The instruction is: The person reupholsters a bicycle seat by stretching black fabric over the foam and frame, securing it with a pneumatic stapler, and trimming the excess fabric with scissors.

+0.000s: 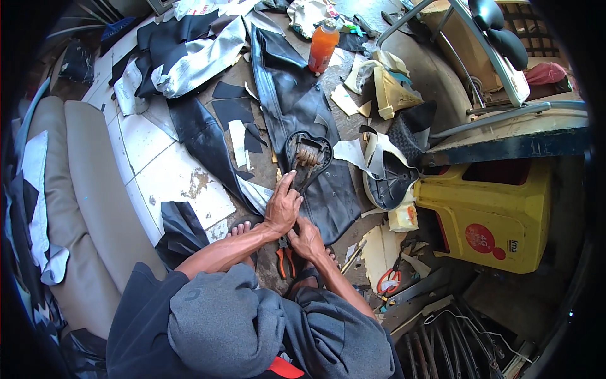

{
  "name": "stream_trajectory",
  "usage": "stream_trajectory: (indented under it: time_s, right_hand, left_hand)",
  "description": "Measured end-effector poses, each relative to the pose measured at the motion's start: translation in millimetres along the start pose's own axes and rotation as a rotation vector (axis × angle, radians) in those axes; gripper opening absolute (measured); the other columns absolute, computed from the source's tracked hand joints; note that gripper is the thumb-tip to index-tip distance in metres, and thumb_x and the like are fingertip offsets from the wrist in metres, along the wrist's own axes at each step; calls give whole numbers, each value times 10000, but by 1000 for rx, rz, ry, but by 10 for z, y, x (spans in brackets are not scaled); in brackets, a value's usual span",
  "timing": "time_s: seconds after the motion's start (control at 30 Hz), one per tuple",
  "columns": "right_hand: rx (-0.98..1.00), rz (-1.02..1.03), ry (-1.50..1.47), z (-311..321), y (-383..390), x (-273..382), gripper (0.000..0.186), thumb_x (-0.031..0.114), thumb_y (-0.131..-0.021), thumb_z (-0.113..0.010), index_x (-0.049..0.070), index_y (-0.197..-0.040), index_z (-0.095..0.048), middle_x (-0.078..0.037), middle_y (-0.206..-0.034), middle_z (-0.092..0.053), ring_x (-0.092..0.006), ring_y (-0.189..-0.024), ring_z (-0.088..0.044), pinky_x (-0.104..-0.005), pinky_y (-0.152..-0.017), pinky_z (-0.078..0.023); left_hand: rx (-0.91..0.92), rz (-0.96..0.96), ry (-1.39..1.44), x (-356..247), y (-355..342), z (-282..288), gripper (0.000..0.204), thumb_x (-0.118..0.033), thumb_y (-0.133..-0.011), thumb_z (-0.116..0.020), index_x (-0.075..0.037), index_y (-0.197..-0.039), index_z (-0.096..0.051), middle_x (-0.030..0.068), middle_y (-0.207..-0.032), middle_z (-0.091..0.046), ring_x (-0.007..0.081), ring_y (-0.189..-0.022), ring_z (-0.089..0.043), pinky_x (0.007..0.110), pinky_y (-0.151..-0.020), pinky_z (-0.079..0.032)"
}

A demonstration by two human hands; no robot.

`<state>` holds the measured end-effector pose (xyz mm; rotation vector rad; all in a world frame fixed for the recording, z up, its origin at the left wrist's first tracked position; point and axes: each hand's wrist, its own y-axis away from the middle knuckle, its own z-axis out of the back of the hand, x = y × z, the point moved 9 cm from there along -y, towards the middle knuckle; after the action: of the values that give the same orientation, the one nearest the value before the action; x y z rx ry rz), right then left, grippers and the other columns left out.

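Note:
An upturned black saddle (pixel 326 151) lies on a sheet of black vinyl (pixel 334 211), brownish coil springs showing in its wide end. Over its narrow end is my left hand (pixel 284 205), with the forefinger reaching toward the springs and the other fingers curled. My right hand (pixel 307 239) is closed at the tip of that end, just below the left one; its fingertips are partly hidden. Orange-handled pliers (pixel 285 259) lie on the floor between my feet, close to my right hand. To the right sits another black seat shell (pixel 388 188) with pale material around its edge.
An orange bottle (pixel 322 47) stands at the far edge of the vinyl. Rolled brown upholstery (pixel 95 183) lies at left. On the right are a yellow box (pixel 486 215), a metal-framed chair (pixel 499 57) and orange-handled scissors (pixel 389 280). Foam and vinyl scraps (pixel 233 110) litter the floor.

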<state>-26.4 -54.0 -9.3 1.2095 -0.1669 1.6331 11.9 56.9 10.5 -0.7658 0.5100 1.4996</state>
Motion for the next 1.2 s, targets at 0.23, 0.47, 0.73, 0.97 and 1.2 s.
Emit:
stream_trajectory:
  time_s: [0.23, 0.47, 0.73, 0.97, 1.2]
  right_hand:
    - [-303, 134, 17, 473, -5, 128, 419, 132, -919, -647, 26, -1322, -608, -235, -1070, -669, -421, -991, -661, -466, -857, -530]
    - [-233, 419, 506, 670, -381, 576, 455, 86, -853, -640, 179, -1299, -652, -136, -1200, -585, -330, -1049, -629, -435, -785, -567]
    - [-195, 516, 632, 598, -362, 535, 206, 115, -846, -645, 127, -1051, -666, -85, -1023, -578, -287, -1005, -597, -404, -746, -551]
    - [-208, 573, 538, 579, -270, 606, 184, 59, -823, -658, 61, -1005, -641, -117, -973, -568, -332, -950, -569, -427, -762, -529]
    - [-211, 675, 645, 489, -99, 734, 170, 120, -841, -649, 76, -1005, -632, -75, -1012, -585, -275, -1018, -561, -408, -847, -455]
  left_hand:
    - [-3, 121, -59, 46, 166, 121, 415, -215, -863, -767, -17, -1186, -596, 282, -1486, -331, 474, -1279, -478, 504, -1061, -435]
    - [107, 71, -13, 90, 264, 24, 462, -91, -819, -757, 23, -1229, -577, 282, -1422, -432, 473, -1230, -544, 498, -1024, -487]
    - [129, -144, 45, 97, 327, 135, 417, -49, -830, -737, 9, -1220, -600, 254, -1452, -465, 437, -1253, -572, 461, -1035, -513]
    - [262, -16, 178, 121, 261, 174, 436, -38, -844, -696, 1, -1263, -579, 243, -1424, -461, 443, -1253, -564, 464, -1028, -515]
    - [332, 0, 299, 149, 272, 249, 359, -38, -822, -701, -16, -1175, -640, 226, -1378, -492, 414, -1245, -571, 444, -1041, -497]
